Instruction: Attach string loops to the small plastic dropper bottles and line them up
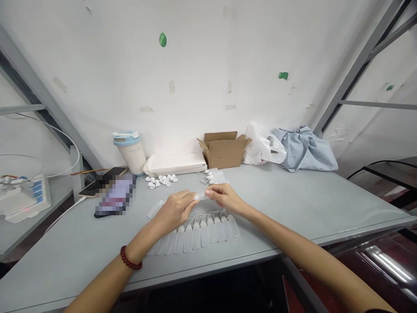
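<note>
Over the middle of the table, my left hand (pixel 178 208) and my right hand (pixel 225 198) meet in a pinch at the two ends of a small translucent plastic piece (pixel 201 197). My fingers hide most of it, so its full shape cannot be made out. Below lies a row of translucent plastic bottles (pixel 196 237) with thin curved tubes at their necks, partly covered by my left forearm. One more bottle (pixel 155 210) lies left of my left hand. Behind my hands are a few bottles with tubes (pixel 217 177) and a pile of small white caps (pixel 162 181).
Along the wall stand a lidded cup (pixel 132 153), a white flat stack (pixel 176 163), an open cardboard box (pixel 226 152), a white plastic bag (pixel 262 145) and a blue cloth bundle (pixel 306 150). Two phones (pixel 115 195) lie at the left, near a cable (pixel 65 213).
</note>
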`<act>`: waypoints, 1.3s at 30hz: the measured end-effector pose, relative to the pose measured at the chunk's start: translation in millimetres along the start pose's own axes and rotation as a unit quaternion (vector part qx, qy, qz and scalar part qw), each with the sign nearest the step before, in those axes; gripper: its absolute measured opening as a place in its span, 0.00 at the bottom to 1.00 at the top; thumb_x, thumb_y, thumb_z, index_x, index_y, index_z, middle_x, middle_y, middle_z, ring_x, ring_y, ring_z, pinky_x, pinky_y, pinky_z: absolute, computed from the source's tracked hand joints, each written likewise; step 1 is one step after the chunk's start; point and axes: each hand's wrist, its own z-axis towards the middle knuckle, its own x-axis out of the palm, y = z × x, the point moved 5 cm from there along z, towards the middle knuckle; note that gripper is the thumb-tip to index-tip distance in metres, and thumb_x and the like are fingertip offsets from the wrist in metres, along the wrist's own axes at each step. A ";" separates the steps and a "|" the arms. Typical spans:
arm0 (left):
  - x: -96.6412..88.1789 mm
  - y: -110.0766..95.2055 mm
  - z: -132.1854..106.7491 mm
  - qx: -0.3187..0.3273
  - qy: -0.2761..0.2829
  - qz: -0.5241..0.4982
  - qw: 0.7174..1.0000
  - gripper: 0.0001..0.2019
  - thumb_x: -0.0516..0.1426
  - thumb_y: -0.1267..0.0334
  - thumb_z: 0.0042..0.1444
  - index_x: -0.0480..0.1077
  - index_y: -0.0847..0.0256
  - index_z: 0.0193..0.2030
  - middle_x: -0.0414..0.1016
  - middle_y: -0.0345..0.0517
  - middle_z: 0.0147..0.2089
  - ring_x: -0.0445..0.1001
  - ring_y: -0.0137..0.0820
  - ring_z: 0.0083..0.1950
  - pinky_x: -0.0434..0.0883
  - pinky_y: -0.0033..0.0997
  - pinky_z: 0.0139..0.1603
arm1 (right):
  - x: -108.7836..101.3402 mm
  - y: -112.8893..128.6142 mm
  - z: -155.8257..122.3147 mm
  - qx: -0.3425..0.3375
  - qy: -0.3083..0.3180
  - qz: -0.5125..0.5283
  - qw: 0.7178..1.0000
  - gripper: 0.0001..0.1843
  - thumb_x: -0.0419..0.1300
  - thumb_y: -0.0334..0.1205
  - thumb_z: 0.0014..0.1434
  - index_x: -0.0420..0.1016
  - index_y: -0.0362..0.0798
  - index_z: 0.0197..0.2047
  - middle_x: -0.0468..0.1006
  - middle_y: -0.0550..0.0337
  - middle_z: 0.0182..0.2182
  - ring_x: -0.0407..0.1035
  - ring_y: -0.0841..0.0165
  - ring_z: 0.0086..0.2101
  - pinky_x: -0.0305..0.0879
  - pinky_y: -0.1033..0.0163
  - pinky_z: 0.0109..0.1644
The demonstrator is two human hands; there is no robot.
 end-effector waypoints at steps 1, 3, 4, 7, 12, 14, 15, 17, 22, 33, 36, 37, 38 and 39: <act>-0.9 0.4 0.4 -0.005 -0.003 -0.004 1.000 0.15 0.46 0.60 0.61 0.67 0.61 0.29 0.65 0.43 0.25 0.60 0.29 0.27 0.58 0.28 0.29 | 0.5 -1.6 0.6 0.009 0.003 0.016 1.000 0.20 0.54 0.53 0.56 0.63 0.45 0.23 0.55 0.68 0.15 0.50 0.77 0.17 0.46 0.68 0.21; -3.4 1.6 1.8 -0.037 0.001 -0.041 0.998 0.15 0.47 0.58 0.61 0.69 0.61 0.29 0.68 0.44 0.26 0.63 0.30 0.28 0.60 0.27 0.30 | 1.0 -2.3 1.1 0.007 0.007 0.036 0.999 0.21 0.54 0.54 0.56 0.63 0.45 0.23 0.57 0.68 0.17 0.52 0.77 0.17 0.49 0.68 0.21; -4.6 2.4 2.5 -0.061 0.008 -0.068 0.996 0.16 0.47 0.57 0.60 0.69 0.61 0.29 0.70 0.44 0.27 0.65 0.30 0.29 0.61 0.27 0.29 | 1.0 -1.5 1.0 -0.001 0.006 0.036 0.999 0.20 0.54 0.54 0.56 0.65 0.44 0.25 0.60 0.67 0.18 0.53 0.76 0.18 0.50 0.68 0.21; -5.8 5.8 3.1 -0.138 0.043 -0.141 0.979 0.19 0.48 0.53 0.59 0.69 0.62 0.25 0.71 0.41 0.26 0.66 0.28 0.27 0.61 0.25 0.27 | 1.0 2.4 -0.9 -0.032 -0.009 0.012 0.999 0.18 0.56 0.53 0.55 0.70 0.44 0.34 0.66 0.64 0.21 0.56 0.76 0.19 0.54 0.68 0.23; 0.9 8.1 0.1 -0.195 0.116 -0.197 0.954 0.24 0.46 0.49 0.59 0.68 0.63 0.21 0.73 0.42 0.25 0.64 0.27 0.23 0.60 0.25 0.24 | 4.6 5.9 -4.5 -0.062 -0.029 -0.032 0.997 0.18 0.54 0.51 0.57 0.71 0.44 0.37 0.65 0.64 0.21 0.57 0.75 0.21 0.54 0.68 0.25; 2.4 8.3 -0.2 -0.200 0.115 -0.208 0.950 0.24 0.45 0.49 0.59 0.66 0.63 0.19 0.73 0.43 0.26 0.65 0.27 0.24 0.60 0.25 0.25 | 5.0 6.5 -5.1 -0.065 -0.038 -0.057 0.996 0.18 0.52 0.51 0.59 0.70 0.44 0.33 0.61 0.66 0.18 0.54 0.75 0.21 0.52 0.68 0.25; 2.7 8.5 -0.1 -0.203 0.109 -0.211 0.950 0.25 0.46 0.49 0.59 0.65 0.63 0.19 0.73 0.43 0.26 0.65 0.27 0.24 0.60 0.25 0.25 | 4.9 7.1 -5.2 -0.068 -0.041 -0.068 0.995 0.19 0.51 0.51 0.60 0.69 0.44 0.30 0.59 0.66 0.18 0.53 0.75 0.21 0.51 0.68 0.25; 2.6 8.7 0.5 -0.207 0.095 -0.212 0.950 0.24 0.46 0.48 0.59 0.65 0.62 0.20 0.72 0.42 0.25 0.64 0.27 0.24 0.59 0.25 0.25 | 4.4 8.7 -5.3 -0.075 -0.047 -0.082 0.993 0.19 0.50 0.51 0.60 0.67 0.44 0.28 0.57 0.67 0.18 0.52 0.75 0.21 0.49 0.68 0.25; -2.3 5.3 3.3 -0.175 0.050 -0.166 0.969 0.21 0.47 0.51 0.59 0.65 0.62 0.21 0.66 0.39 0.21 0.62 0.27 0.23 0.58 0.25 0.25 | 4.1 8.7 -4.2 -0.057 -0.036 -0.053 0.996 0.21 0.51 0.52 0.59 0.61 0.45 0.22 0.55 0.68 0.17 0.49 0.76 0.20 0.46 0.68 0.24; -1.5 17.7 7.6 -0.127 0.033 -0.111 0.985 0.17 0.47 0.54 0.59 0.68 0.62 0.28 0.70 0.41 0.27 0.67 0.29 0.29 0.62 0.26 0.30 | -2.7 3.5 5.8 -0.050 -0.012 -0.074 0.996 0.23 0.50 0.51 0.59 0.54 0.46 0.19 0.50 0.68 0.17 0.46 0.76 0.20 0.43 0.68 0.24; -15.3 53.3 6.7 -0.189 -0.008 -0.112 0.976 0.16 0.47 0.54 0.57 0.70 0.62 0.32 0.74 0.44 0.32 0.71 0.32 0.33 0.66 0.28 0.34 | -21.6 4.2 11.5 -0.085 -0.090 -0.118 0.985 0.21 0.50 0.50 0.59 0.61 0.45 0.21 0.54 0.67 0.19 0.49 0.75 0.22 0.47 0.68 0.26; -20.6 67.6 4.8 -0.208 -0.022 -0.090 0.974 0.16 0.47 0.55 0.56 0.71 0.63 0.34 0.75 0.45 0.34 0.72 0.33 0.34 0.67 0.29 0.35 | -29.9 1.9 14.1 -0.088 -0.117 -0.132 0.980 0.20 0.50 0.50 0.59 0.64 0.44 0.24 0.56 0.66 0.19 0.50 0.75 0.23 0.48 0.68 0.27; -26.4 81.2 2.6 -0.218 -0.040 -0.056 0.974 0.15 0.48 0.56 0.55 0.71 0.63 0.37 0.76 0.47 0.37 0.72 0.35 0.37 0.68 0.31 0.38 | -38.9 -1.9 16.9 -0.085 -0.146 -0.150 0.974 0.18 0.50 0.49 0.59 0.68 0.44 0.28 0.57 0.66 0.19 0.51 0.74 0.23 0.50 0.67 0.28; -31.4 94.0 -0.1 -0.230 -0.057 -0.012 0.971 0.15 0.48 0.57 0.54 0.71 0.63 0.38 0.76 0.49 0.40 0.73 0.37 0.39 0.68 0.33 0.40 | -48.0 -6.6 19.8 -0.082 -0.175 -0.166 0.967 0.17 0.51 0.49 0.59 0.71 0.43 0.32 0.59 0.66 0.19 0.53 0.73 0.23 0.51 0.67 0.29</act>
